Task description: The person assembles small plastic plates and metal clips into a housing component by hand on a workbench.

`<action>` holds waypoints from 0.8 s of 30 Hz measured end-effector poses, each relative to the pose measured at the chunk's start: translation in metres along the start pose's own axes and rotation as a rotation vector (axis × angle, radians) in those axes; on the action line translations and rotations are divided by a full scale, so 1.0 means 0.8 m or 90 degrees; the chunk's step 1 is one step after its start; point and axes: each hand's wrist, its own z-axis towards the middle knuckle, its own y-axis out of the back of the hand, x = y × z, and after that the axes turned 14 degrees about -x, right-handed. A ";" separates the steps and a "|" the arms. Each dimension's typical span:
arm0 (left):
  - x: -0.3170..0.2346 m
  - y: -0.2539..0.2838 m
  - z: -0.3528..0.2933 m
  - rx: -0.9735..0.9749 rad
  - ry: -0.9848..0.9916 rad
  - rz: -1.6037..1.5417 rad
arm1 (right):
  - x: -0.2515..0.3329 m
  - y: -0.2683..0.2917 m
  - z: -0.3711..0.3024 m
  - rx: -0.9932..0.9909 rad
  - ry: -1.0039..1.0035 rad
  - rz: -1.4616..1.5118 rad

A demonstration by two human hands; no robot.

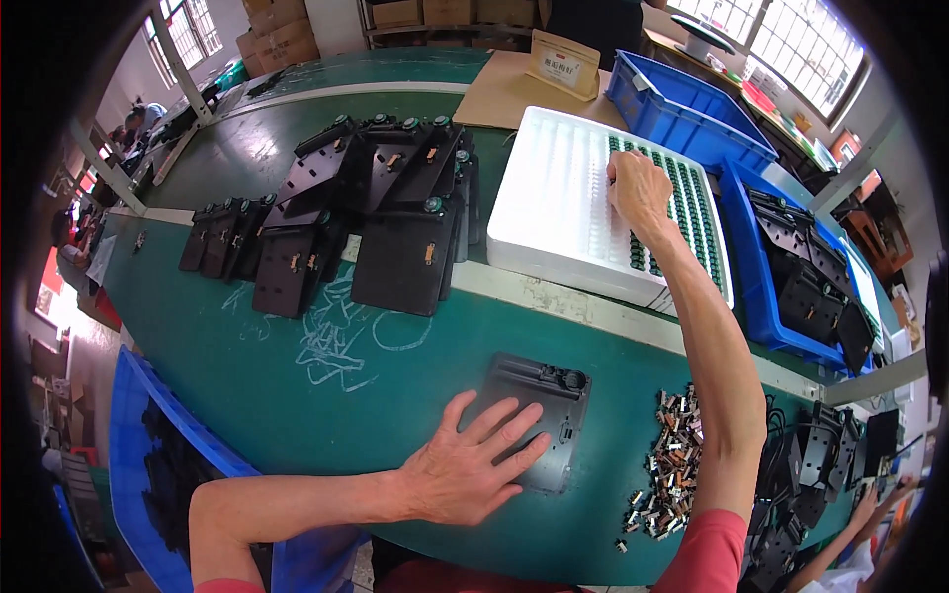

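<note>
My left hand (470, 469) lies flat with its fingers spread over the lower left of a black plastic panel (559, 410) on the green bench. A round recess and a long raised strip run along that panel's far edge. Farther off to the right, my right hand (643, 193) reaches over a white foam tray (568, 269). Its fingers are bent and pinched together among rows of small green parts (697, 212); whatever is between the fingertips is hidden. The tray's left half shows bare pockets.
Stacked black panels (400, 252) with green and copper-coloured pieces stand at the far left. A pile of small metal connectors (672, 465) lies by my right forearm. Blue bins (682, 109) stand behind and beside the tray; another blue bin (183, 425) is at near left. Someone works at far right.
</note>
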 end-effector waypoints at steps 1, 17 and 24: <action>0.000 0.001 0.001 0.001 0.001 -0.004 | 0.003 0.004 -0.002 -0.008 0.032 0.004; 0.001 -0.003 -0.002 -0.005 -0.001 -0.004 | -0.036 0.011 0.003 0.044 -0.266 0.369; -0.001 -0.004 -0.004 -0.018 0.001 -0.002 | 0.022 0.088 -0.028 0.155 -0.434 0.785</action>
